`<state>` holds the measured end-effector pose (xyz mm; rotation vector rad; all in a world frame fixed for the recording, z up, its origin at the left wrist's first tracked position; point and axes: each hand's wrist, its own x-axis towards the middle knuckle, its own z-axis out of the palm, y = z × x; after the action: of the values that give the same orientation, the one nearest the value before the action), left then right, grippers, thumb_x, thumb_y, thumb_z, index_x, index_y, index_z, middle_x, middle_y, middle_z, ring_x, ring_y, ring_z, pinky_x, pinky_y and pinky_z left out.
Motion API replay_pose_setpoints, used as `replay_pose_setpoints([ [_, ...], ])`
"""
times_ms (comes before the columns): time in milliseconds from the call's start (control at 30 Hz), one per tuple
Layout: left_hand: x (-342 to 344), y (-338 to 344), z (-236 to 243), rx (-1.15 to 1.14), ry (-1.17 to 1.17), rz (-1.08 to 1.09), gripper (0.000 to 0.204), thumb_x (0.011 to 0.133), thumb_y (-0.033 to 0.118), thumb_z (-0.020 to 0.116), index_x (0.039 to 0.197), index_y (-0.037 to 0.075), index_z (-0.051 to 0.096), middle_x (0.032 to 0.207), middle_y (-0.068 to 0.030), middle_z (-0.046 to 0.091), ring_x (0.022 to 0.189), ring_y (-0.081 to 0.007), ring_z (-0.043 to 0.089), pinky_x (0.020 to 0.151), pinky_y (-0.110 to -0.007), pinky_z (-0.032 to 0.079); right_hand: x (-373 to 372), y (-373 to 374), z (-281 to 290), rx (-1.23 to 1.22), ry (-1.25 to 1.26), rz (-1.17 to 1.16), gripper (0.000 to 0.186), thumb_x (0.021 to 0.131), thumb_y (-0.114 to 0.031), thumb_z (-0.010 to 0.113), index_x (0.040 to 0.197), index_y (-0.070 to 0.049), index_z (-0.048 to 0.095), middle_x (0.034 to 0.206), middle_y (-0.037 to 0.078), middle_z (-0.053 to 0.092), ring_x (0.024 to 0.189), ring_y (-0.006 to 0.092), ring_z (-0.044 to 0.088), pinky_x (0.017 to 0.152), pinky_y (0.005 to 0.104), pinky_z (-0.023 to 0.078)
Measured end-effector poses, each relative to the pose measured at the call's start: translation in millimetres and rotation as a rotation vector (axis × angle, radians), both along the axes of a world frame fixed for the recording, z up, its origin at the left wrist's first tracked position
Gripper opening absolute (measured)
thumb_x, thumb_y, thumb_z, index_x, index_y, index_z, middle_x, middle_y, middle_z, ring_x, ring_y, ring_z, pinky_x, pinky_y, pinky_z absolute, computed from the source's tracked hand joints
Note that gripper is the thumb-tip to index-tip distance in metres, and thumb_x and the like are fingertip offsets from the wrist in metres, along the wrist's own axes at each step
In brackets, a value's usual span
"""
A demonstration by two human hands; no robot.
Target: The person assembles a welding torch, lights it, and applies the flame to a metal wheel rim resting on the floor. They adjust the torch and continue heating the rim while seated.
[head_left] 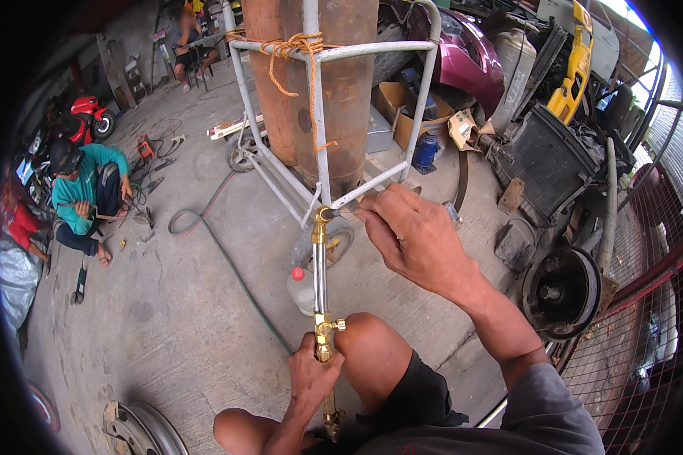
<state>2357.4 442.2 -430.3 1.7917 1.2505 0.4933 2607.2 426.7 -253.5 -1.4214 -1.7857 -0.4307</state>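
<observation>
A brass cutting torch (319, 265) with slim steel tubes stands upright in front of me, its head at the top. My left hand (315, 373) is wrapped round its handle, just below the brass valve. Beside the torch head, my right hand (417, 239) is closed in a pinch at the nozzle. Whatever its fingers hold there is too small and hidden to make out. Behind the torch, rusty gas cylinders (341, 98) stand in a grey tubular cart (376, 49), tied with orange rope (313, 83). A bottle with a red cap (300, 292) sits close behind the torch.
A hose (239, 262) snakes over the concrete floor. At left, a person in a teal shirt (91, 186) crouches near a red grinder-like tool (146, 146). A wheel rim (146, 431) lies at lower left; a drum (560, 294) and car parts crowd the right beside red mesh.
</observation>
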Motion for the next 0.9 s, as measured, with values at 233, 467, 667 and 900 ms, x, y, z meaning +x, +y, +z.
replay_pose_setpoints([
  [233,0,0,0,0.038,-0.001,-0.011,0.031,0.079,0.017,0.079,0.102,-0.001,0.066,0.072,-0.0130,0.068,0.063,-0.0231,0.066,0.065,-0.041,0.055,2,-1,0,-0.021,0.028,-0.020,0.012,0.098,-0.008,0.071,0.105,-0.002,0.064,0.090,0.014,0.062,0.075,0.0359,0.068,0.065,0.0449,0.055],
  [467,0,-4,6,0.086,-0.004,-0.004,0.027,0.082,0.018,0.075,0.096,-0.001,0.063,0.071,-0.0182,0.069,0.065,-0.0357,0.071,0.067,-0.048,0.057,-7,-6,20,0.014,-0.317,-0.039,0.017,0.084,-0.005,0.070,0.100,-0.003,0.062,0.088,0.010,0.060,0.076,0.0304,0.067,0.068,0.0427,0.054],
  [667,2,-6,10,0.071,0.037,-0.014,0.028,0.082,0.020,0.075,0.095,-0.001,0.062,0.073,-0.0205,0.070,0.069,-0.0408,0.073,0.070,-0.051,0.058,-1,-3,26,-0.057,-0.383,-0.018,0.019,0.082,-0.003,0.067,0.100,-0.002,0.059,0.089,0.011,0.061,0.083,0.0311,0.069,0.075,0.0438,0.055],
  [900,0,-7,10,0.072,0.046,-0.009,0.030,0.082,0.021,0.074,0.097,-0.002,0.062,0.075,-0.0227,0.071,0.072,-0.0433,0.073,0.073,-0.052,0.058,-1,5,22,-0.096,-0.389,-0.007,0.021,0.081,0.000,0.068,0.100,-0.002,0.059,0.090,0.012,0.062,0.086,0.0325,0.069,0.077,0.0447,0.056],
])
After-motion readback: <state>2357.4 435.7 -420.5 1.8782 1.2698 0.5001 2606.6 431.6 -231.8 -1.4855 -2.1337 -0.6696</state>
